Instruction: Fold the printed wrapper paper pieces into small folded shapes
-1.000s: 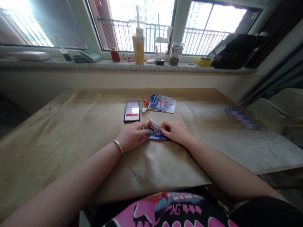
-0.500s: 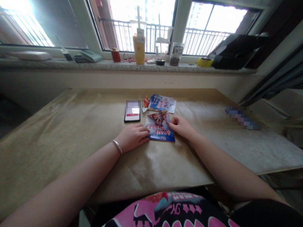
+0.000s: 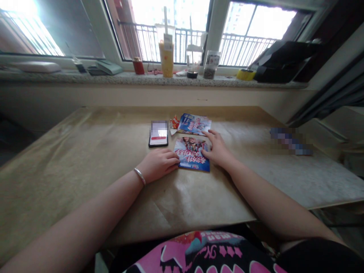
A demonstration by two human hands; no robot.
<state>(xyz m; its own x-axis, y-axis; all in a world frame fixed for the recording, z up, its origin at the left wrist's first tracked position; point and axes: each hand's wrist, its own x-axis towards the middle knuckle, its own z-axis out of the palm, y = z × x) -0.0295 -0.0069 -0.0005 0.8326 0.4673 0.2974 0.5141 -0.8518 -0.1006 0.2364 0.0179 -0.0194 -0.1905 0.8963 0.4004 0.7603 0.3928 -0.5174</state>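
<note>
A printed leaflet [image 3: 192, 154] lies flat on the cloth-covered table [image 3: 119, 151] straight ahead of the person, between the two hands. It looks like thin, glossy paper, so it should weigh next to nothing, bend easily and slide readily over the cover. I would expect it to crease or tear more easily than it breaks; whether it is one sheet or several folded layers I cannot tell. The best hold is probably a light pinch at a side edge or near corner, with the opposite side kept down so the paper does not skate away.

Taking the leaflet as the clock's centre, with twelve away from the person, the left hand [image 3: 159, 163] rests at about nine o'clock, palm down. Its fingers lie together, loosely bent and unclenched, their tips at the leaflet's left edge toward eight o'clock. The right hand [image 3: 218, 149] is at three o'clock, relaxed and spread, with the thumb on the right part of the leaflet and no visible pinch. Its forefinger reaches toward one o'clock, by the near corner of a stack of leaflets [image 3: 193, 124]; whether it touches them is unclear.

That stack sits at twelve o'clock, an orange wrapper [image 3: 175, 122] at eleven, and a phone [image 3: 158, 137] at ten.
</note>
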